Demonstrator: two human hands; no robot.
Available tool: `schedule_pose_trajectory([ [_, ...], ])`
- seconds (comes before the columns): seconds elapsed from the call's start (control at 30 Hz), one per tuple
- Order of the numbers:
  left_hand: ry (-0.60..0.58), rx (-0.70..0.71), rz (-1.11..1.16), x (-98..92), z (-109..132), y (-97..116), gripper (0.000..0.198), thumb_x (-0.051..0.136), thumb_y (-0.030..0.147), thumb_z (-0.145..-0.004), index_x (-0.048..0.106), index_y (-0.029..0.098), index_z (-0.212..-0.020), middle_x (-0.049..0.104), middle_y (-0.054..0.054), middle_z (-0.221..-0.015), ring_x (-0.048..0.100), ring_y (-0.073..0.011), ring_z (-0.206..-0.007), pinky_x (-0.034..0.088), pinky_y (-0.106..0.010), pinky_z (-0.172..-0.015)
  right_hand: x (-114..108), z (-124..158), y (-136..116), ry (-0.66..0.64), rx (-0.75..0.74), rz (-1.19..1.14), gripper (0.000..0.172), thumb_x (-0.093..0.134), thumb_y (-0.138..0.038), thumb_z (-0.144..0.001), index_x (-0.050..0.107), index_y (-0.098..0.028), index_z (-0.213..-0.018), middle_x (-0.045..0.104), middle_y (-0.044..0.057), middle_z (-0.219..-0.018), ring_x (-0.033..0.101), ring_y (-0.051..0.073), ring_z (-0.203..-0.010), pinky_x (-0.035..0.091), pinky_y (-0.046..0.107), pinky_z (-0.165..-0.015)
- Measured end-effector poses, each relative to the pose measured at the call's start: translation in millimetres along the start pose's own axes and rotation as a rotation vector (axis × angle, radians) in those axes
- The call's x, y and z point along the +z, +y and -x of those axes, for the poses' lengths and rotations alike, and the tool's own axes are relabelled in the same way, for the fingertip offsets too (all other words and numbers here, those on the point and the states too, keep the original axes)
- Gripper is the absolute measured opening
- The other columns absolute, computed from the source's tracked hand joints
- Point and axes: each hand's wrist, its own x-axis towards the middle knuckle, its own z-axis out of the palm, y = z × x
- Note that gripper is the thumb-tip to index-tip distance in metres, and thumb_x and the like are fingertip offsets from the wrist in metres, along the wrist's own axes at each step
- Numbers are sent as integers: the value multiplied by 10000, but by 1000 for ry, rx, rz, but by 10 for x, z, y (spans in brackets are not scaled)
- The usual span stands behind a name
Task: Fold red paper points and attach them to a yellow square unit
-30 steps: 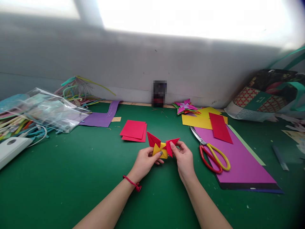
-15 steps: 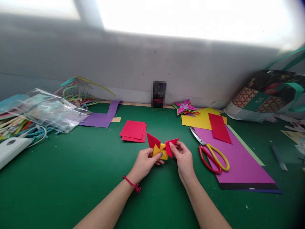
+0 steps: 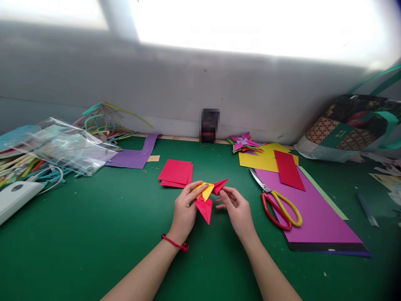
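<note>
A folded paper piece (image 3: 207, 193), yellow in the middle with red pointed flaps, is gripped at its yellow part by my left hand (image 3: 184, 207). One red point slants up to the right and another points down toward me. My right hand (image 3: 237, 209) is just right of the piece, its fingers loosely bent and apart. Its fingertips are close by the upper right flap; whether they touch it I cannot tell. Left of the piece lies a small stack of red paper squares (image 3: 175, 171) on the green table (image 3: 125, 234).
At right, red-and-yellow-handled scissors (image 3: 278, 205) rest on purple sheets (image 3: 326, 217). Behind them are yellow paper (image 3: 257, 161), a red strip (image 3: 288, 169) and folded paper stars (image 3: 244, 142). A plastic bag (image 3: 84, 146), purple paper (image 3: 131, 158) and a white power strip (image 3: 19, 198) lie at left.
The folded piece has been turned, so one red flap now points down toward me. My right hand has loosened its pinch on the right flap, while my left hand keeps hold.
</note>
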Motion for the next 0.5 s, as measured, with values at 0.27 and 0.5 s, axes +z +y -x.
schedule_pose_trajectory([
  [0.27, -159, -151, 366, 7, -5, 45, 421, 373, 93, -758, 544, 222, -1120, 451, -18, -1271, 373, -212, -1185, 316, -336, -988, -31, -26, 4, 58, -64, 22, 177, 555, -342, -750, 567, -187, -834, 629, 61, -860, 595, 216, -813, 534, 308, -615],
  [0.5, -68, -347, 602, 80, -5, 46, 511, 611, 200, -712, 416, 225, -1183, 411, -79, -1271, 484, -226, -1075, 440, -298, -841, 8, 12, 45, 75, -114, 121, 157, 503, -318, -787, 557, -184, -849, 630, 56, -847, 605, 201, -801, 527, 322, -674],
])
